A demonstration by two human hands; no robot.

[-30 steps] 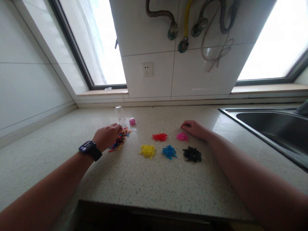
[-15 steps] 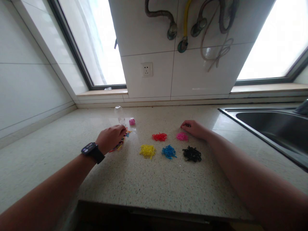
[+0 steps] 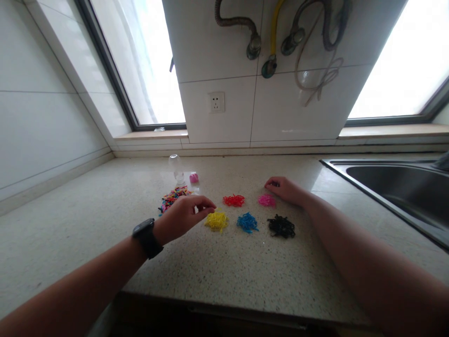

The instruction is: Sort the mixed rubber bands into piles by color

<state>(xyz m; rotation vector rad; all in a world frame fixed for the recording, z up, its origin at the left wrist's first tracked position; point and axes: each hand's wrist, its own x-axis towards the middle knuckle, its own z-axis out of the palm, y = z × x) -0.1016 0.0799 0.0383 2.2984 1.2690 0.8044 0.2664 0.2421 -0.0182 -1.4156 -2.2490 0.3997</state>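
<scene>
My left hand (image 3: 185, 215), with a black watch on its wrist, is over the left edge of a pile of yellow small rubber bands (image 3: 216, 222). Thumb and forefinger are pinched, with a bit of yellow band at their tips. Behind this hand lies a mixed-colour heap of rubber bands (image 3: 171, 196), partly hidden by it. My right hand (image 3: 280, 188) rests on the counter just behind the pink bands (image 3: 267, 200); its fingers are curled closed, and what they hold, if anything, is hidden. Red bands (image 3: 234, 201), blue bands (image 3: 247, 223) and black bands (image 3: 281, 226) form separate piles.
A clear bottle (image 3: 176, 168) stands behind the mixed heap, beside a pink cap (image 3: 194, 178). To the right a steel sink (image 3: 333, 164) is set into the speckled counter (image 3: 224, 267). Pipes and a socket (image 3: 216, 102) are on the tiled wall.
My left hand has moved right and nearer, from the mixed heap to the yellow pile, uncovering much of the heap. My right hand has stayed by the pink bands.
</scene>
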